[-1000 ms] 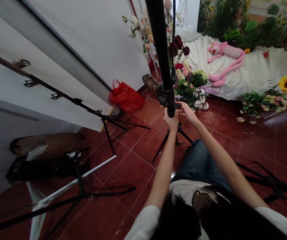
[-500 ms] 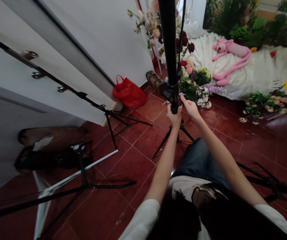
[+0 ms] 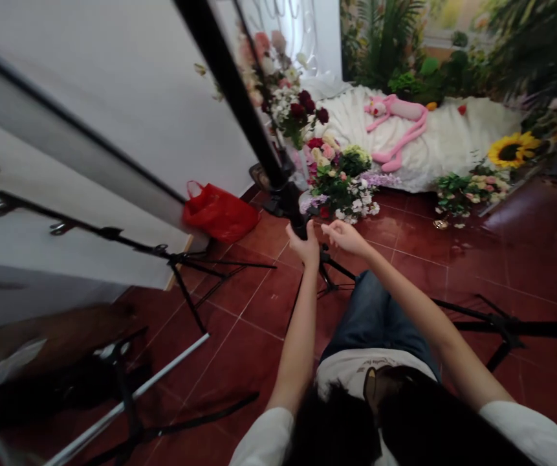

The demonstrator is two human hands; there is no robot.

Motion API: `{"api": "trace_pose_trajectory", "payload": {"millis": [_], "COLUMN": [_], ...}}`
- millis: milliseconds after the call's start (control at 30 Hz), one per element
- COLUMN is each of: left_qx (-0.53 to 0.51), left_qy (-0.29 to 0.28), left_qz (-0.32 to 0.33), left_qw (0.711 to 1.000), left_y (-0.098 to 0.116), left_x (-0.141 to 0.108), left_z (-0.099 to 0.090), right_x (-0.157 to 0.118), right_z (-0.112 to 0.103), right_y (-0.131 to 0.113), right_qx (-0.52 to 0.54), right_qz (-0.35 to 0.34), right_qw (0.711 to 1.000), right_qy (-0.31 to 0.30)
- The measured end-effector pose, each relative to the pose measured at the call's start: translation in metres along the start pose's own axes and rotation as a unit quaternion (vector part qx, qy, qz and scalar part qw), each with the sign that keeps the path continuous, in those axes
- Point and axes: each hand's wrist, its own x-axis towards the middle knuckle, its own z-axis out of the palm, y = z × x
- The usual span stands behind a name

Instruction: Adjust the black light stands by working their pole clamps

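Note:
My left hand (image 3: 306,246) is wrapped round the lower part of a thick black stand pole (image 3: 239,90), just below its dark clamp collar (image 3: 285,197). The pole leans to the upper left. Just right of the collar is my right hand (image 3: 349,237), its fingers curled together in a pinch and a small gap from the pole. Whatever those fingertips hold, if anything, is too small to make out. Under my hands, the spread black legs (image 3: 329,275) of a tripod base show on the floor.
A red bag (image 3: 220,212) sits by the wall. Flower bunches (image 3: 343,175) and a pink plush toy (image 3: 399,116) on white cloth (image 3: 482,129) are ahead. Other black stands (image 3: 193,278) (image 3: 506,327), a white rod (image 3: 162,375) and a brown bag (image 3: 69,336) lie around me.
The pole has tipped from nearly upright toward the left. My right hand has come away from the collar, while my left hand keeps its hold. The whole view has shifted.

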Motion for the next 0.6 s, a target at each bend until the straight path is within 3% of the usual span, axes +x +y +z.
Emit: {"api": "trace_pose_trajectory", "payload": {"millis": [133, 200, 267, 333, 400, 433, 500, 600], "left_qx": [0.075, 0.043, -0.016, -0.098, -0.180, -0.212, -0.263, -0.336], "left_qy": [0.163, 0.128, -0.027, -0.253, -0.455, -0.530, -0.630, -0.707], "left_qz": [0.037, 0.040, 0.027, -0.001, -0.018, -0.012, 0.028, 0.094], "left_qw": [0.983, 0.990, 0.999, 0.963, 0.872, 0.821, 0.730, 0.615], "left_y": [0.014, 0.022, 0.033, 0.051, 0.079, 0.096, 0.136, 0.201], "left_x": [-0.061, -0.109, -0.161, -0.211, -0.256, -0.276, -0.312, -0.363], "left_z": [0.013, 0.028, 0.048, 0.071, 0.094, 0.106, 0.128, 0.158], "right_x": [-0.082, -0.131, -0.183, -0.237, -0.290, -0.315, -0.360, -0.408], "right_z": [-0.045, -0.075, -0.106, -0.136, -0.161, -0.172, -0.190, -0.209], "right_y": [0.051, 0.075, 0.094, 0.108, 0.115, 0.117, 0.116, 0.106], "right_qx": [0.110, 0.169, 0.203, 0.225, 0.250, 0.265, 0.301, 0.383], "right_qz": [0.067, 0.112, 0.140, 0.154, 0.166, 0.169, 0.160, 0.111], "right_qw": [0.992, 0.978, 0.961, 0.935, 0.893, 0.866, 0.801, 0.703], "right_qy": [-0.010, 0.043, 0.128, 0.227, 0.335, 0.390, 0.493, 0.589]}}
